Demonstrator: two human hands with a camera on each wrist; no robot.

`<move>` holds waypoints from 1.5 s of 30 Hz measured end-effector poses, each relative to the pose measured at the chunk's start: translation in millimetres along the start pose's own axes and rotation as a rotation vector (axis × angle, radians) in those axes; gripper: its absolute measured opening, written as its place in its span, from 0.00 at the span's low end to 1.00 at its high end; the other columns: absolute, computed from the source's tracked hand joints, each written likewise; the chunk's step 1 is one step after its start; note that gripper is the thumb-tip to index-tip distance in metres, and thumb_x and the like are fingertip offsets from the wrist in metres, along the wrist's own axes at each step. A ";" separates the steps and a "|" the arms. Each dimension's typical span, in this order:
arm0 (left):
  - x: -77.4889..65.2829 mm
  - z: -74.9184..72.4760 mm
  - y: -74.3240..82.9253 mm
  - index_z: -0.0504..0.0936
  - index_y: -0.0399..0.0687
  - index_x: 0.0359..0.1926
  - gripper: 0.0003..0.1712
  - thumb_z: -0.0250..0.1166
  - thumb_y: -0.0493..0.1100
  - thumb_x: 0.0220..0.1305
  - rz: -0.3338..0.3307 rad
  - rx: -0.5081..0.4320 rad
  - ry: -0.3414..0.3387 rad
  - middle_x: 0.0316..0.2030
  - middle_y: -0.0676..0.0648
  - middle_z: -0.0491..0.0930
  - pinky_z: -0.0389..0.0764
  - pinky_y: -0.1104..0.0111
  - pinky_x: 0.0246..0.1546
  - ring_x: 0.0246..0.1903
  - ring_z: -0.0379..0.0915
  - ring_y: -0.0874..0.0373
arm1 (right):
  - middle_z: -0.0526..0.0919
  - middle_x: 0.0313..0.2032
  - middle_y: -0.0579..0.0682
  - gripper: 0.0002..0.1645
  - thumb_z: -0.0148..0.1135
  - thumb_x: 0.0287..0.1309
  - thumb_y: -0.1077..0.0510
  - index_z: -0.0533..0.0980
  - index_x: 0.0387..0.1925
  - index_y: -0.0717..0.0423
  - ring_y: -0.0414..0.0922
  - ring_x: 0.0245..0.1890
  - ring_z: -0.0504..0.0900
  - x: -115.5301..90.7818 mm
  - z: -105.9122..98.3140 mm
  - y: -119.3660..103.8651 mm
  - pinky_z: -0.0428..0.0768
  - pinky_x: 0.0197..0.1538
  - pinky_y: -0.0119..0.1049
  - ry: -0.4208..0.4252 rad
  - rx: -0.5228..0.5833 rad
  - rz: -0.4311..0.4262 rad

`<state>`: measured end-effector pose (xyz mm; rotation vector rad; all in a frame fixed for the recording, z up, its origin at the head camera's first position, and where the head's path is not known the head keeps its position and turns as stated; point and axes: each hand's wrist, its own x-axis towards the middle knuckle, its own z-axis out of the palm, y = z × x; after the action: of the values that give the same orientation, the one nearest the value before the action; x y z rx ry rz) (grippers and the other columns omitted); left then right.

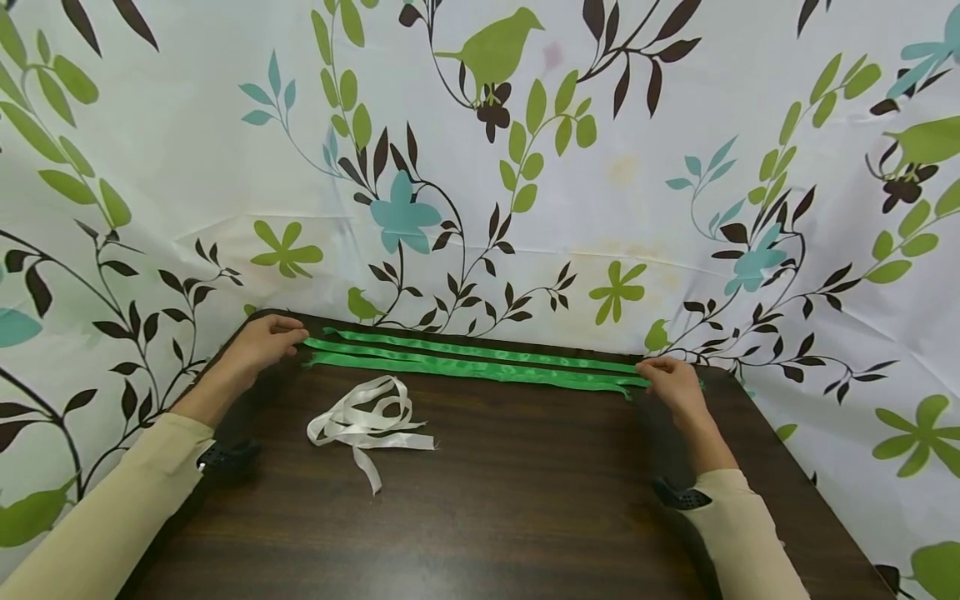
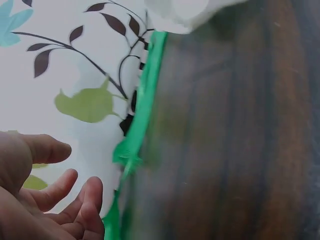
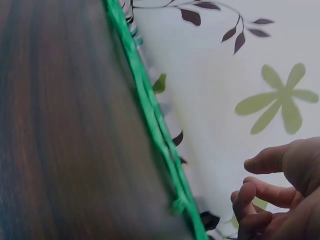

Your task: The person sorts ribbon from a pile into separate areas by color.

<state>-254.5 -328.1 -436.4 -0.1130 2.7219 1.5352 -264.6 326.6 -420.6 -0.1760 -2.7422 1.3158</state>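
Strands of green satin ribbon (image 1: 480,367) stretch side by side along the far edge of the dark table, with ragged ends. At their left end is my left hand (image 1: 270,342), fingertips right by the ribbon. The left wrist view shows its thumb (image 2: 52,149) apart from the loosely bent fingers, with nothing between them. My right hand (image 1: 672,385) is at the other end, fingertips overlapping the ribbon in the head view. In the right wrist view a small gap shows between its thumb (image 3: 267,160) and fingers, and the green ribbon (image 3: 150,110) runs off to one side.
A loose, looped heap of white ribbon (image 1: 360,425) lies on the brown wooden table (image 1: 480,500), left of the middle and nearer than the green strands. A white curtain (image 1: 637,208) with leaves, birds and flowers hangs close behind the table and along its sides.
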 end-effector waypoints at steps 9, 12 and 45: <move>-18.6 13.9 31.9 0.72 0.31 0.64 0.26 0.57 0.49 0.78 0.145 0.058 -0.015 0.56 0.30 0.75 0.74 0.45 0.48 0.50 0.76 0.36 | 0.78 0.55 0.66 0.31 0.54 0.76 0.44 0.73 0.63 0.67 0.58 0.42 0.81 -11.8 7.2 -29.8 0.74 0.52 0.57 -0.089 0.019 -0.083; -21.1 31.4 42.0 0.77 0.36 0.60 0.22 0.60 0.49 0.76 0.202 0.092 -0.084 0.52 0.35 0.78 0.76 0.50 0.44 0.48 0.77 0.39 | 0.80 0.52 0.65 0.30 0.55 0.76 0.44 0.75 0.61 0.66 0.57 0.40 0.82 -16.6 15.8 -36.4 0.77 0.47 0.56 -0.129 -0.002 -0.109; -70.0 96.2 70.1 0.87 0.45 0.44 0.07 0.68 0.42 0.70 0.360 0.380 -0.300 0.35 0.55 0.82 0.79 0.58 0.36 0.34 0.77 0.60 | 0.84 0.43 0.47 0.22 0.67 0.67 0.44 0.83 0.51 0.56 0.42 0.39 0.81 -114.3 217.9 -169.3 0.79 0.42 0.39 -0.438 -0.159 -0.617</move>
<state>-191.8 -205.8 -422.9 0.5886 2.8178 0.9492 -191.7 37.1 -428.2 0.9734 -2.8489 1.0457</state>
